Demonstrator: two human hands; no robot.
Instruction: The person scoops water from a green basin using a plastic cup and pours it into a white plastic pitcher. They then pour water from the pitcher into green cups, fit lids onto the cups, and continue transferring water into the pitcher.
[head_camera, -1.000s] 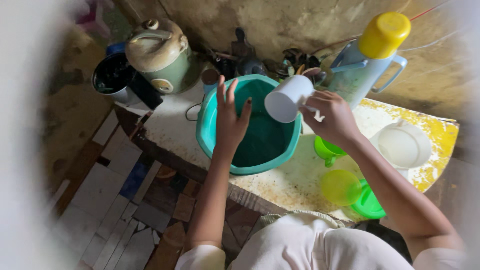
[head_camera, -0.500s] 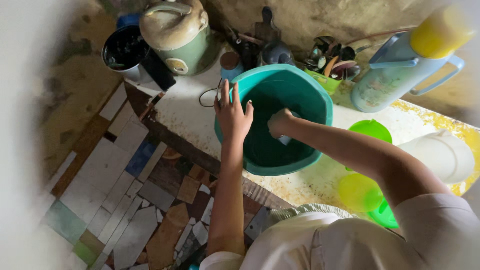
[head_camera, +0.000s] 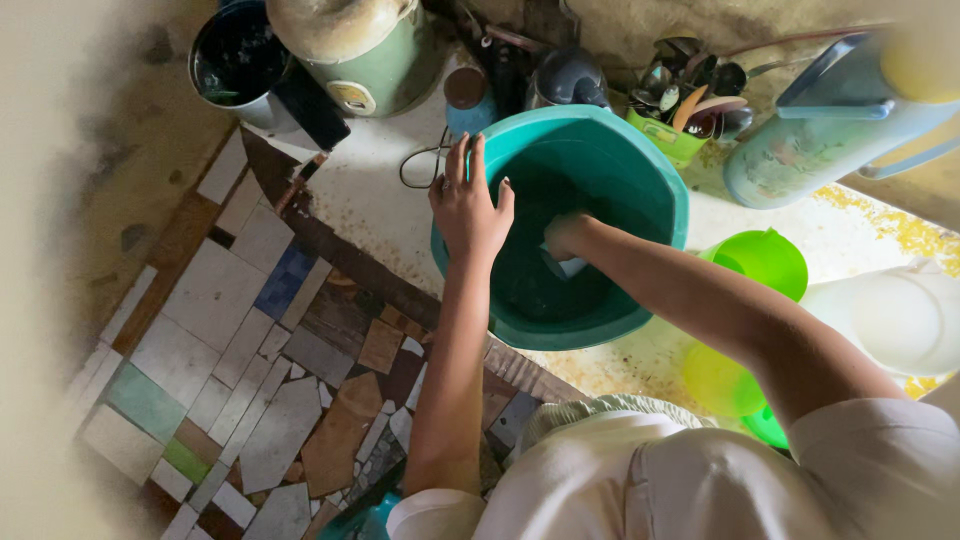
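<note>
Teal plastic basin (head_camera: 640, 160) sits mid-frame on the pale counter (head_camera: 370, 200), dark water inside. Left hand (head_camera: 468, 205) rests on the basin's left rim, fingers spread & draped over the edge, palm flat on the outside wall, i.e. bracing rather than clenched. Right hand (head_camera: 565, 235) reaches in from the lower right, forearm running diagonally across the basin; it's down in the water, curled round a whitish cup (head_camera: 568, 266) that shows only partly under the knuckles. Cup lies just below & right of the left hand, inside the basin near its centre; right hand is on it, left hand is close but apart, separated by the rim. Can't tell the cup's axis, too submerged. Round about: green rice cooker (head_camera: 365, 50) upper left, utensil holder (head_camera: 680, 140) upper centre-right, pale blue jug (head_camera: 820, 150) w/ yellow cap upper right, green bowls (head_camera: 765, 265) at right.
</note>
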